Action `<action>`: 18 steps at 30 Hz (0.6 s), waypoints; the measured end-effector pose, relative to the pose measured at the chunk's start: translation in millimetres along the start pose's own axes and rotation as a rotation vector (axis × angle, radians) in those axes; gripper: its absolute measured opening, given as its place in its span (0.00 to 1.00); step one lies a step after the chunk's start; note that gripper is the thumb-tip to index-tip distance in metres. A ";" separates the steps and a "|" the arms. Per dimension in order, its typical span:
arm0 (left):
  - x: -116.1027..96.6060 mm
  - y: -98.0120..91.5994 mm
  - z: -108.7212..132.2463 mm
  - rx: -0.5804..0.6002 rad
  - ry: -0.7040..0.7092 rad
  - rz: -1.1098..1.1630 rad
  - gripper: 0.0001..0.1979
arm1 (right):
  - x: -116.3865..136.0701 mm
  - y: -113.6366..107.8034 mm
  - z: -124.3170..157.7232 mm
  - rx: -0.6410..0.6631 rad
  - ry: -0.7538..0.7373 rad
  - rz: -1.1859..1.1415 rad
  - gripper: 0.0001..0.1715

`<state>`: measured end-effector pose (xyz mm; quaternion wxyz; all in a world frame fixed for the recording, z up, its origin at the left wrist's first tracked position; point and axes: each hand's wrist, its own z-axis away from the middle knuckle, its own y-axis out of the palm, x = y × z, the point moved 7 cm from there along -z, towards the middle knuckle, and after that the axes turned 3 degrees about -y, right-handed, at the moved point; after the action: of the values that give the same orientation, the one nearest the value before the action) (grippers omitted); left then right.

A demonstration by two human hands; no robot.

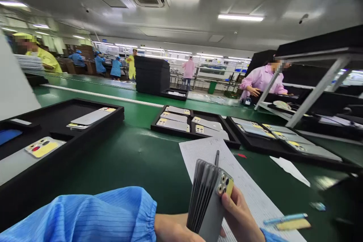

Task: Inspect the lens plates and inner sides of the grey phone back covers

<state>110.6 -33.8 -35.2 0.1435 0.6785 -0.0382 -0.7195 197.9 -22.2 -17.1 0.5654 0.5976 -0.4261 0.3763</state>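
Observation:
A fanned stack of thin grey phone back covers (208, 200) stands upright in front of me, camera ends up. My left hand (178, 228) is closed around the lower part of the stack; its fingers are mostly hidden behind the covers. With thumb and fingers, my right hand (241, 211) pinches the upper edge of the nearest cover, beside its camera holes and yellow film. Beneath and behind the stack lies a printed paper sheet (207, 147), with a dark pen (217, 157) on it.
Black foam trays (113, 115) with grey covers stand at left, and another tray (195, 140) and a third (255, 147) sit ahead and right. A blue pen (285, 218) lies at right. Behind rises a black tray stack (151, 75). A person in pink (262, 79) stands beyond the metal frame (317, 87).

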 end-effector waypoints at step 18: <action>-14.1 6.3 11.4 -0.129 -0.117 -0.033 0.32 | 3.9 17.7 -4.3 0.139 0.078 -0.114 0.23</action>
<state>100.8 -37.8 -19.1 0.1724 0.6251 0.0113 -0.7612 182.8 -18.2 -6.9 0.5592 0.6435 -0.3421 0.3952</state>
